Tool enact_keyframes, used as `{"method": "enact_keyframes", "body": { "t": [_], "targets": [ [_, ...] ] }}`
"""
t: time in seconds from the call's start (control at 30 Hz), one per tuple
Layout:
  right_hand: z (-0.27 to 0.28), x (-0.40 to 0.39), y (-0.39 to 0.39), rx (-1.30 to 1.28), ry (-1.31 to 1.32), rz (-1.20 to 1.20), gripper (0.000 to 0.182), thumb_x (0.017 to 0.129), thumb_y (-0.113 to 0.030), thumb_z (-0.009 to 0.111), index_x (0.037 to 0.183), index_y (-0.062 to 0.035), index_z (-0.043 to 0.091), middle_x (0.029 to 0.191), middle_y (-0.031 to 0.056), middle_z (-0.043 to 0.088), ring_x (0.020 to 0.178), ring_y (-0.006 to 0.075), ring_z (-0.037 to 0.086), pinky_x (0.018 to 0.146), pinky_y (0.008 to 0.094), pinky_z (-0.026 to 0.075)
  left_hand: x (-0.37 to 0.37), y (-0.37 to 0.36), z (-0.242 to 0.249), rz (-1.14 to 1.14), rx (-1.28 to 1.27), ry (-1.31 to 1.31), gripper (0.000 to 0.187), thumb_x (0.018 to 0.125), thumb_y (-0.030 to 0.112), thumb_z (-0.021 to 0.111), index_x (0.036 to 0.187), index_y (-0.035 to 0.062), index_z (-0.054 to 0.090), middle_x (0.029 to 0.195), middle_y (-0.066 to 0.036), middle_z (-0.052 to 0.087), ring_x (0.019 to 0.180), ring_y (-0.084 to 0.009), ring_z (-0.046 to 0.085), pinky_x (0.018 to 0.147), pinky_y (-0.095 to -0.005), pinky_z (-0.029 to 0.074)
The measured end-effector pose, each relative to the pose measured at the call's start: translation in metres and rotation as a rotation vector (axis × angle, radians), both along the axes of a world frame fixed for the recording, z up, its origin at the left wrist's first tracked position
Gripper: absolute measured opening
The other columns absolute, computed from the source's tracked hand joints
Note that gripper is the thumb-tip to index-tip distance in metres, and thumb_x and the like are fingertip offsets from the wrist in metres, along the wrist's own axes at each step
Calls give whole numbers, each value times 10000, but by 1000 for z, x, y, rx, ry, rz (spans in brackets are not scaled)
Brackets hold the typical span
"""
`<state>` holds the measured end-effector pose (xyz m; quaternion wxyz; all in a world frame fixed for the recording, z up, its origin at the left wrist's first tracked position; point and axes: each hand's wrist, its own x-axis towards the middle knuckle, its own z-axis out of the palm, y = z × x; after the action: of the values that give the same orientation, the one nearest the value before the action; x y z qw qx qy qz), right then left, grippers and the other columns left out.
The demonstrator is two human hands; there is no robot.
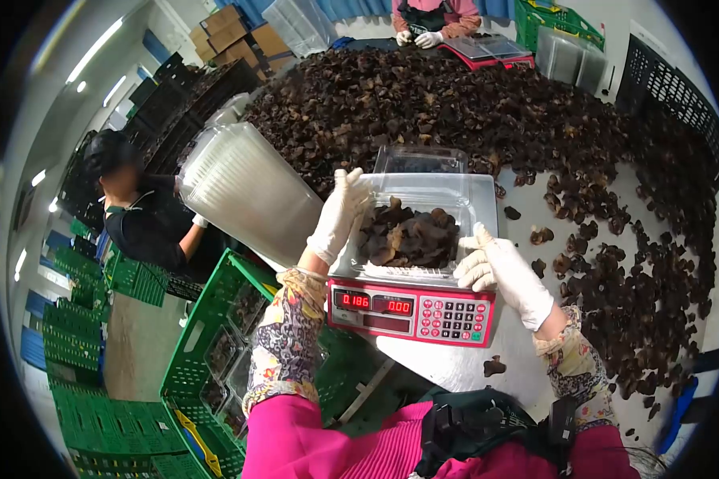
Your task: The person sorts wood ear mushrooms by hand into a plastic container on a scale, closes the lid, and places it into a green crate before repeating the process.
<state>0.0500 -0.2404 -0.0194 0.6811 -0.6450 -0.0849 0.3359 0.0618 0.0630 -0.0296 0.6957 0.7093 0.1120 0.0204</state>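
Your clear plastic tray (403,275) of dark fungus pieces (411,238) sits on the red scale (409,311), between your gloved hands. Your left hand (339,214) has its fingers raised by the tray's left rim; your right hand (505,275) has its fingers part-curled at the right front corner — I can't tell whether either pinches the plastic. Glare blurs the rim. Your left sleeve (284,343) hides part of the green crate (185,363) — and the co-worker (438,14) across the bench (435,359) is cut off above.
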Motion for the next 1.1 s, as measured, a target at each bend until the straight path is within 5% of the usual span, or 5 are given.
{"method": "enact_keyframes", "body": {
  "t": [0.2,0.67,0.77,0.87,1.1],
  "targets": [
    [-8,8,-19,94,42,-85,836,946,-621,341,1306,131,408,804,67,611,693,98,606,566,200,495,-33,-9,14,-153,40,-250,699,983,549,300,1436,18,322,1008,-84,622,1091,-172,530,1030,-348,353],
    [-18,10,-20,133,33,-120,814,949,-622,331,1311,102,425,828,48,588,743,92,586,623,212,496,31,3,-15,110,-650,-245,775,966,575,305,1397,-67,268,1303,-256,495,1176,-308,514,982,-402,422],
    [-17,9,-27,152,58,-159,852,934,-651,324,1312,106,420,837,50,585,748,94,587,631,214,496,2,3,-3,-132,-312,-366,704,952,570,389,1312,-31,453,1140,-129,613,1140,-241,520,992,-384,407],
    [-18,10,-29,164,111,-139,746,968,-546,399,1335,104,389,846,45,558,728,84,568,628,206,485,-46,-13,23,-329,1035,-353,493,946,408,539,1255,24,535,1138,-108,585,1113,-232,531,1002,-374,379],
    [-20,11,-21,55,13,-38,473,976,-146,458,1384,53,322,832,51,553,669,73,530,570,192,447,-106,-55,0,-31,18,136,520,980,279,514,1406,25,356,851,-18,584,736,-95,598,643,-203,458]
  ]
}}
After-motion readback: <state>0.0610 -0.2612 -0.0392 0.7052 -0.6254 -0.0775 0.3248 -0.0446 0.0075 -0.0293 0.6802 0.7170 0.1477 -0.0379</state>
